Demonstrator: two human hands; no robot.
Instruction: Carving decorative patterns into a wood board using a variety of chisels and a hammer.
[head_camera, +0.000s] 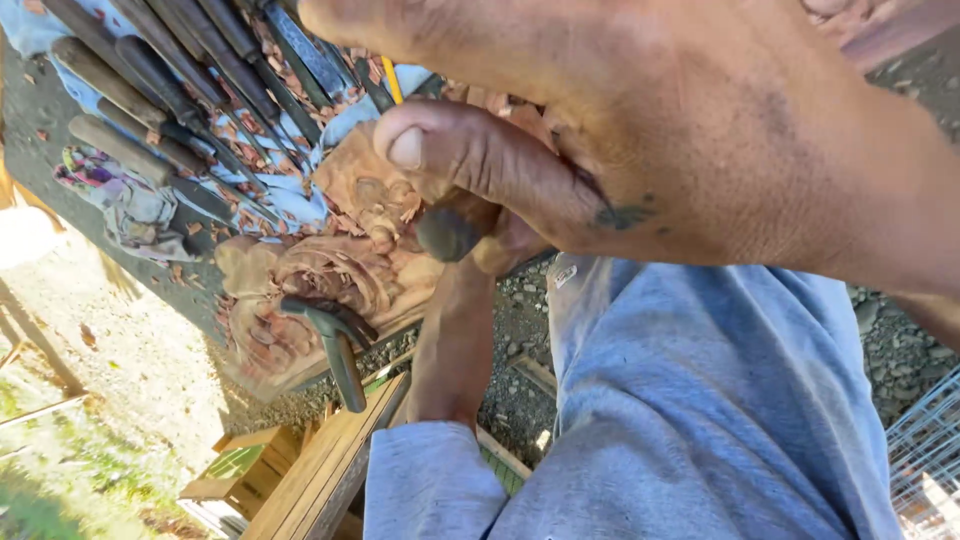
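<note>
My right hand (640, 130) fills the upper right, close to the camera. Its thumb and fingers are closed around the dark, rounded wooden handle of a chisel (447, 232). Below it lies a reddish carved wood panel (300, 270) with floral relief, strewn with chips. My left forearm in a grey sleeve reaches up from the bottom to my left hand (480, 262). That hand is mostly hidden behind the right one, next to the chisel. A dark metal hammer (338, 345) rests on the panel's near edge.
A row of several wooden-handled chisels (150, 90) lies on a pale blue cloth (300, 200) with wood chips. A colourful rag (120, 195) sits beside them. Gravel ground (520, 390), a wooden plank structure (320, 470) and wire mesh (925, 460) are below.
</note>
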